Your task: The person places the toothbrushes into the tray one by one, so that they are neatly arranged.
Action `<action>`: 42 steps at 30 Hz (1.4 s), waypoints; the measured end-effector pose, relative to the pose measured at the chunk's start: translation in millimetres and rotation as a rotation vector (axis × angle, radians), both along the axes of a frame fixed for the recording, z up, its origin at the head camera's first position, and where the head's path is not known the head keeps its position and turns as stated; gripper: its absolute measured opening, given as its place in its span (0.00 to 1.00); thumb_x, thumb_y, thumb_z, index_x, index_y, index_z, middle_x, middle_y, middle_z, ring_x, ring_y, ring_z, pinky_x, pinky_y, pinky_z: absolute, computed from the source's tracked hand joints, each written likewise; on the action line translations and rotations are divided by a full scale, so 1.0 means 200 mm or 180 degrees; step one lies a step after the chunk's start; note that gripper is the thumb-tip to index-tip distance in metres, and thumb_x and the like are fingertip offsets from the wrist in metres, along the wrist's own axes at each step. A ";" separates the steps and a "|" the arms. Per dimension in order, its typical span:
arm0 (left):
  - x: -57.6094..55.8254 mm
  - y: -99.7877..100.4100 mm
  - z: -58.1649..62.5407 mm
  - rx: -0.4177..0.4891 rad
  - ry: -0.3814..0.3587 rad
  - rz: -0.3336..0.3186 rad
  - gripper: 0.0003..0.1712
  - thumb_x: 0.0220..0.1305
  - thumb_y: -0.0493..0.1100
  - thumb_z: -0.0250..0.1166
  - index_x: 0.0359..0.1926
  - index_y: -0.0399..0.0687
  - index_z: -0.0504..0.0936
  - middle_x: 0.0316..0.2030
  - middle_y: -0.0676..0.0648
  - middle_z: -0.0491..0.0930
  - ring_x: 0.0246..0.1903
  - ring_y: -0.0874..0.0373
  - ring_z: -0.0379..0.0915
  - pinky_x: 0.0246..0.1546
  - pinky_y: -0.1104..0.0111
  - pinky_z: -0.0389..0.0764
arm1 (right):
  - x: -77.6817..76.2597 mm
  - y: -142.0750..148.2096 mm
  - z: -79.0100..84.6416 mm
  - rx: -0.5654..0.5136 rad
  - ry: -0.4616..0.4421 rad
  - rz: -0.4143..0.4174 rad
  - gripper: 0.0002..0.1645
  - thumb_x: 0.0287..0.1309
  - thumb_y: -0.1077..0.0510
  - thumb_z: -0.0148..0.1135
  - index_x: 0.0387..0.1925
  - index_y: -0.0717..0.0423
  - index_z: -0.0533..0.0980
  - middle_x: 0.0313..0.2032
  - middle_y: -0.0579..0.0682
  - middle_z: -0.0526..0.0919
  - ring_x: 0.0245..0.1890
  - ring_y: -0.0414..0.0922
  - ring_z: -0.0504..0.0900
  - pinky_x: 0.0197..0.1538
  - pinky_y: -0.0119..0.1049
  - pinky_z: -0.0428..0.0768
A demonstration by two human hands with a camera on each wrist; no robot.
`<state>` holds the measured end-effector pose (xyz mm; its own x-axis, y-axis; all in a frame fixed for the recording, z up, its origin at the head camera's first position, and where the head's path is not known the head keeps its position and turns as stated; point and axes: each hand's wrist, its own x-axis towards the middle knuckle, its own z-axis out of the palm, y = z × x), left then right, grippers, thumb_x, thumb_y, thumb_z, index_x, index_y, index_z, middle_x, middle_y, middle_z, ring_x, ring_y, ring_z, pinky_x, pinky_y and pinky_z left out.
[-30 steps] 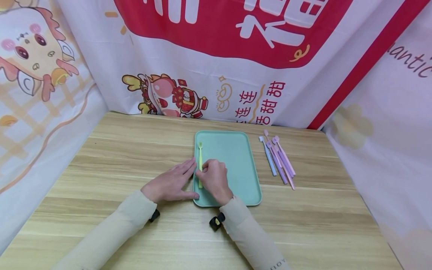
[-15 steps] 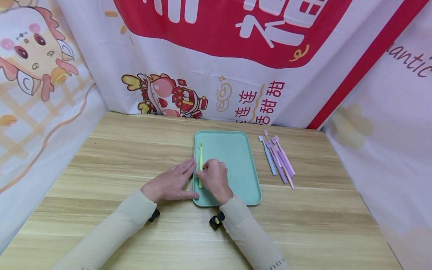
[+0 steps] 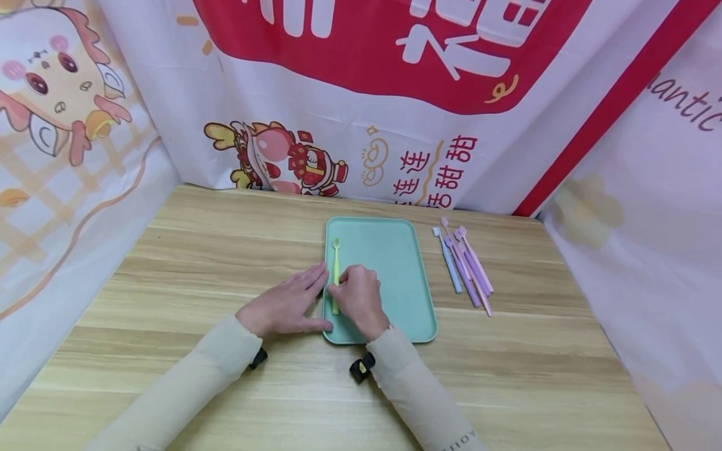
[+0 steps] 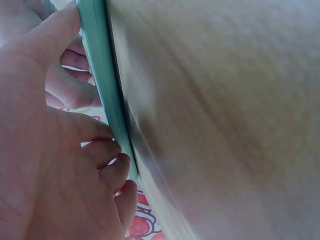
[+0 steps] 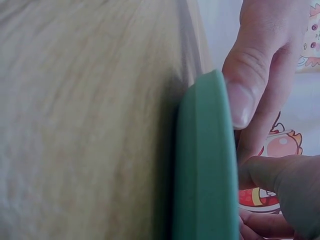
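Note:
A yellow-green toothbrush (image 3: 336, 260) lies lengthwise along the left side of a mint-green tray (image 3: 389, 263), its head toward the back. My right hand (image 3: 361, 300) pinches its handle with thumb and fingers; the bent fingers hide part of it. Beside it, my left hand (image 3: 284, 305) rests at the tray's left edge with fingers extended and thumb spread. In the left wrist view, the left hand's fingertips (image 4: 120, 165) touch the tray rim (image 4: 107, 75). The right wrist view has the left thumb (image 5: 247, 85) against the tray wall (image 5: 207, 165); the toothbrush is hidden there.
Several toothbrushes lie in a loose pile right of the tray, among them a blue toothbrush (image 3: 449, 263) and purple and pink ones. The wooden table (image 3: 242, 238) meets a printed cloth (image 3: 361, 144) at the back, with more cloth at both sides.

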<state>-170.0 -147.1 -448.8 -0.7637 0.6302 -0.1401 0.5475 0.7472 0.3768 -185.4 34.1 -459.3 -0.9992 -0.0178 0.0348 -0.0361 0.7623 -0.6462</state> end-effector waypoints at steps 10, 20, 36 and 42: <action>0.00 0.00 0.01 -0.0027 0.0015 -0.0016 0.63 0.69 0.71 0.65 0.83 0.31 0.49 0.84 0.33 0.44 0.84 0.39 0.43 0.84 0.45 0.53 | 0.00 0.00 0.00 0.0007 -0.0029 -0.0042 0.11 0.57 0.55 0.77 0.29 0.60 0.88 0.28 0.51 0.89 0.19 0.37 0.80 0.22 0.27 0.77; -0.01 0.00 0.00 -0.0059 0.0010 -0.0024 0.63 0.69 0.71 0.64 0.83 0.32 0.49 0.85 0.34 0.44 0.85 0.39 0.43 0.84 0.45 0.54 | 0.00 0.00 0.00 0.0016 -0.0078 -0.0043 0.11 0.57 0.54 0.77 0.29 0.59 0.88 0.27 0.50 0.89 0.19 0.37 0.80 0.22 0.27 0.77; 0.00 0.00 0.01 -0.0078 0.0032 -0.0022 0.63 0.68 0.72 0.64 0.83 0.31 0.50 0.84 0.34 0.45 0.84 0.39 0.44 0.83 0.45 0.55 | 0.01 0.00 0.01 -0.0012 -0.0092 -0.0016 0.11 0.57 0.55 0.78 0.31 0.60 0.88 0.29 0.52 0.90 0.19 0.37 0.81 0.22 0.27 0.79; 0.00 0.00 0.01 -0.0073 0.0043 -0.0028 0.63 0.69 0.71 0.64 0.82 0.31 0.50 0.84 0.33 0.45 0.84 0.39 0.44 0.83 0.45 0.55 | 0.01 0.00 0.01 -0.0021 -0.0087 -0.0013 0.11 0.57 0.55 0.78 0.30 0.59 0.88 0.28 0.51 0.90 0.20 0.38 0.81 0.23 0.28 0.79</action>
<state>-170.2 -146.5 -447.5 -0.7601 0.6336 -0.1444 0.5589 0.7508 0.3520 -183.8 34.6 -456.6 -0.9999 -0.0135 0.0076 -0.0152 0.7581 -0.6519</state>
